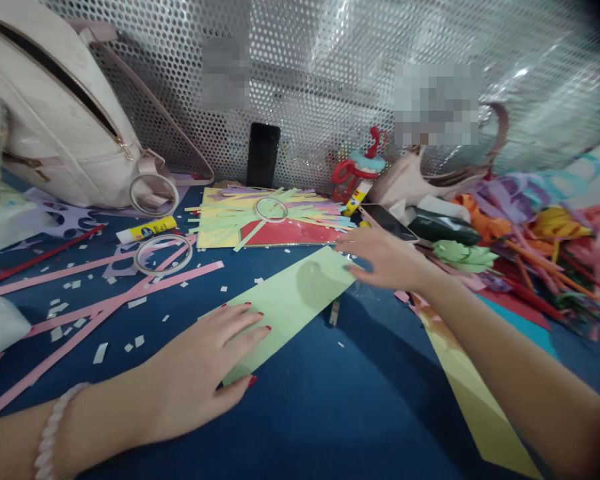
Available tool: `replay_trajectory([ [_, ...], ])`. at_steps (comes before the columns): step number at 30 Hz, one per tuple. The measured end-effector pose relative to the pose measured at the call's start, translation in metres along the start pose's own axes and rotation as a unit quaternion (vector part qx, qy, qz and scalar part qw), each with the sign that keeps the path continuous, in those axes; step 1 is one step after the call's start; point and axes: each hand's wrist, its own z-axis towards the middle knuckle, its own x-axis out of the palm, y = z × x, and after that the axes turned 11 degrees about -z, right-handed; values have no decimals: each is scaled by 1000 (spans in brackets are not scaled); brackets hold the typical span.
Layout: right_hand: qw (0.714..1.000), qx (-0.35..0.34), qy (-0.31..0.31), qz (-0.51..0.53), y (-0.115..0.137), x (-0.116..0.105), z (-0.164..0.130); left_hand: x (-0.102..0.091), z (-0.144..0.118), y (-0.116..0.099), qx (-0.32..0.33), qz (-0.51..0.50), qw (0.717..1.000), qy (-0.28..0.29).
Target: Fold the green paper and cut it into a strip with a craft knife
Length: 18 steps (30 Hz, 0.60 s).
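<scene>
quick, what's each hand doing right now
Left hand: open, flat on the pale green paper strip.
Right hand: open, fingers spread at the strip's far end, gripping nothing.

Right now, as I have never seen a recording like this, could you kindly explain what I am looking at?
There is no machine here: a camera worn on a person's head looks down at their own two bare hands over a blue table. The left hand lies flat on the near end of a pale green paper strip; the right hand rests open at its far end. Neither closes a grip on anything. Around them lie pink paper strips, a tape ring, a glue stick, a pile of coloured strips, a phone leaning on the mesh wall and a pale bag.
</scene>
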Motion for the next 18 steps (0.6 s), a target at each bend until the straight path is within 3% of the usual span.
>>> replay_trajectory([
  [2, 992, -121, 0, -33, 42, -6, -3, 1, 1, 2, 3, 2, 1000, -1],
  [6, 977, -199, -11, -80, 96, -7, -6, -2, 3, 5, 9, 3, 1000, -9],
  [13, 970, -204, -89, -95, 111, 1, -7, -13, 3, 2, 32, 44, 998, 10],
  [18, 968, -224, -78, -84, 115, -6, -15, -15, 2, -19, 17, 49, 998, 31],
])
